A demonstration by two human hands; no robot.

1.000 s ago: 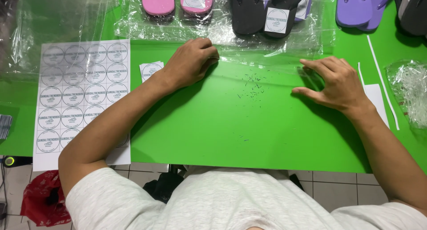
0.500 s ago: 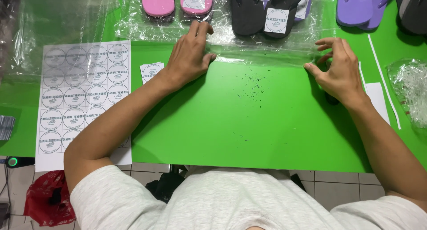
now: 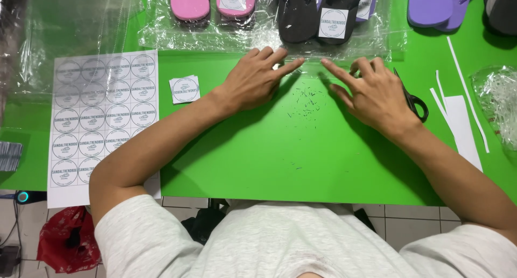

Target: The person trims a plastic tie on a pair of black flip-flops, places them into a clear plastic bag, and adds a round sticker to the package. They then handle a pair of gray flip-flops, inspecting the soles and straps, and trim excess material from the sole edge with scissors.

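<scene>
Now both hands flat and open, left hand (image 3: 252,83) and right hand (image 3: 371,92) fingertips pressing clear plastic bag (image 3: 344,46) edge, green table (image 3: 301,154).

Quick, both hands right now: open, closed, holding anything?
Left hand: open, fingers flat on the clear plastic bag, gripping nothing.
Right hand: open, fingertips on the same bag's edge.

Table (image 3: 301,159): bright green, flecked with small dark specks near its middle. Sticker sheet (image 3: 102,111): white, rows of grey-outlined circles. Sandals under clear plastic wrap (image 3: 258,38): pink pair (image 3: 212,1), black pair (image 3: 318,11) with white square labels, purple pair (image 3: 436,6). Scissors (image 3: 414,100): black handles. Paper strips (image 3: 460,122): white. Bag on the floor (image 3: 67,237): red, possibly plastic. Shirt (image 3: 280,245): light heathered grey.
</scene>
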